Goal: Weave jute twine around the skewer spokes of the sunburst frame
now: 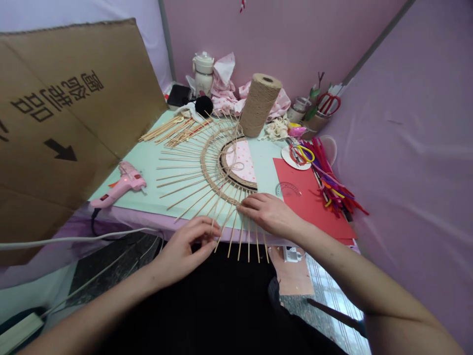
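Observation:
A half-round woven piece [207, 170] lies on the light green table top [151, 197], with thin wooden sticks fanning out from it and a pink dotted half disc [242, 160] in its middle. My left hand [192, 241] is at the sticks near the front edge, its thumb and fingers closed round a stick. My right hand [268, 212] rests palm down on the lower right part of the weave, fingers stretched over the outer twine band. Loose twine loops over the half disc near the twine spool [259, 103].
A pink glue gun [120, 185] lies at the left beside a large cardboard panel [66, 123]. Loose sticks [173, 129], a black yarn ball [204, 106] and a white bottle [203, 74] stand behind. Red card [310, 202], scissors [301, 155] and pipe cleaners [332, 187] are at the right.

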The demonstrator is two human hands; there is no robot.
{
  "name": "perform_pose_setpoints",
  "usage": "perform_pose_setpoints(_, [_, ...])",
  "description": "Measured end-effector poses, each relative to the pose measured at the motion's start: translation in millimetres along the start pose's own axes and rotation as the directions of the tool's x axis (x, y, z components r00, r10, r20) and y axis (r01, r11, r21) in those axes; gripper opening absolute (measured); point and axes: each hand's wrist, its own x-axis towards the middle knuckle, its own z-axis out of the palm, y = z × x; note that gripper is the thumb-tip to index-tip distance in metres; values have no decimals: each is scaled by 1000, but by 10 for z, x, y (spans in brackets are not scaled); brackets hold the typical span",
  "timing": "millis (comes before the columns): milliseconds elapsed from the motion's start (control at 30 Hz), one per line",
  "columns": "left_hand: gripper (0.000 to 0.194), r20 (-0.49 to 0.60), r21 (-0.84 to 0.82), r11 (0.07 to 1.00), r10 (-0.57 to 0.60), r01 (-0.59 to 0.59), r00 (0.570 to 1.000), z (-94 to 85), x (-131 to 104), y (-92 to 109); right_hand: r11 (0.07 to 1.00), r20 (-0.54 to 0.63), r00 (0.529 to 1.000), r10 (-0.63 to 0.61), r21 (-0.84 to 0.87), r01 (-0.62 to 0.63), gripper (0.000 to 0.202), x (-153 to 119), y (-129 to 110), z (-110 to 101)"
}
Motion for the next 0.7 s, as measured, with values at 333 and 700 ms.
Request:
perform_pose_setpoints(333, [24,30,122,989,81,-84,996,162,-340,-209,999,17,1000,-17,-31,17,31,1,4,-21])
perform_pose_setpoints(700, [28,96,50,998,-49,45,994,314,-467,-433,999,12,999,-36,-19,36,30,21,23,-42])
